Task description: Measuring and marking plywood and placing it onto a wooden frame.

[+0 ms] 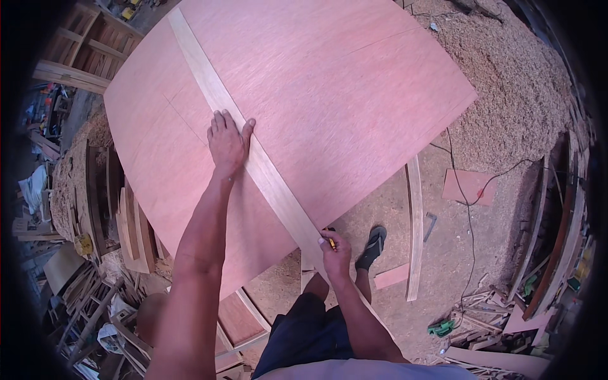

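A large pinkish plywood sheet fills the upper middle of the head view, with a long pale wooden strip lying diagonally across it and past its near edge. My left hand lies spread on the strip and the sheet beside it, fingers pointing away from me. Faint thin lines show on the sheet left of the strip. At the sheet's near edge, my right hand grips a small yellow and black pencil-like tool against the strip; the tool's exact kind is hard to tell.
Wooden frames stand at upper left. Sawdust heaps, loose cables, a pink offcut and a long board lie at right. Wood scraps crowd both sides. My sandalled foot is on the floor below the sheet.
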Available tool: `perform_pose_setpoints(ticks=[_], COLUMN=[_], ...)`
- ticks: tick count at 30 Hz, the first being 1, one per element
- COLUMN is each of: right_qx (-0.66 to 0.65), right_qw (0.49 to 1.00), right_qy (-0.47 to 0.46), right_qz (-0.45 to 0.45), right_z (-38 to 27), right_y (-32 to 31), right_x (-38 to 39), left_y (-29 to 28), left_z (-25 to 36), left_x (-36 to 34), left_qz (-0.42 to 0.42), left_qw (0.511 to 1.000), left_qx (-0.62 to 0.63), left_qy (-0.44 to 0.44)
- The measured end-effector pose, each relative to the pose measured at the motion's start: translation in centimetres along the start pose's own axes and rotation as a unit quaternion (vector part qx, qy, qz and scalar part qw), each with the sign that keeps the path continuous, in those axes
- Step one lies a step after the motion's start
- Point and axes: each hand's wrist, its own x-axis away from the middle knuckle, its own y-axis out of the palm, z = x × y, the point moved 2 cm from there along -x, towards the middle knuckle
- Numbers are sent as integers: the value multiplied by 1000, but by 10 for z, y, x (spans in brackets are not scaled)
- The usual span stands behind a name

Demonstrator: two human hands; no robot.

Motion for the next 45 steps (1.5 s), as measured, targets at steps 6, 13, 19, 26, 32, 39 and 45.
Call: perform_pose_setpoints(ticks=[6, 13, 19, 26, 32, 39, 45], right_qx=[36, -6, 21, 262, -6, -5, 94], right_qw=[998, 1000, 1000, 947, 982, 955, 950], right_qy=[-49, -22, -21, -186, -172, -271, -247], right_qz=[8, 1, -7, 14, -76, -121, -168], right_z=[11, -6, -7, -76, -135, -190, -222], right_y=[-7, -1, -6, -46, -10, 130, 191], right_x=[-12, -3, -3, 23, -26, -166, -206], left_y=[-32, -51, -53, -54, -57, -58, -57], left_z=[32, 51, 60, 47, 53, 57, 51], left_x=[44, 58, 58, 59, 58, 53, 53], left_qz=[-247, -330, -328, -327, -323, -338, -340], left_qw=[964, 934, 939, 939, 943, 936, 935], left_qx=[-7, -108, -79, -95, -53, -71, -68], left_qy=[99, 81, 61, 58, 62, 72, 77])
